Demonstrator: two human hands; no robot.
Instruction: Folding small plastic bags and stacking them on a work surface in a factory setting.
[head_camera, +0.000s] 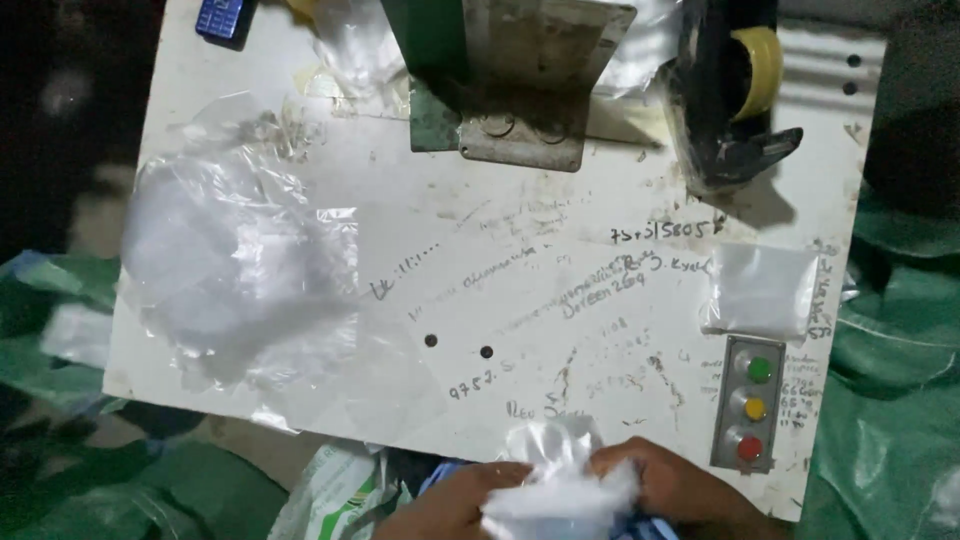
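At the bottom middle of the head view, my left hand (455, 505) and my right hand (675, 490) both grip a small clear plastic bag of white powder (560, 490) at the near edge of a white table (560, 200). A filled, flat bag of the same white powder (762, 290) lies on the table to the right. A heap of empty clear plastic bags (225, 265) covers the table's left side.
A green and grey metal machine base (510, 80) stands at the back middle. A black tape dispenser with a yellow roll (735, 85) sits at back right. A grey panel with green, yellow and red buttons (750, 405) is near my right hand. Green sacking (890, 380) surrounds the table.
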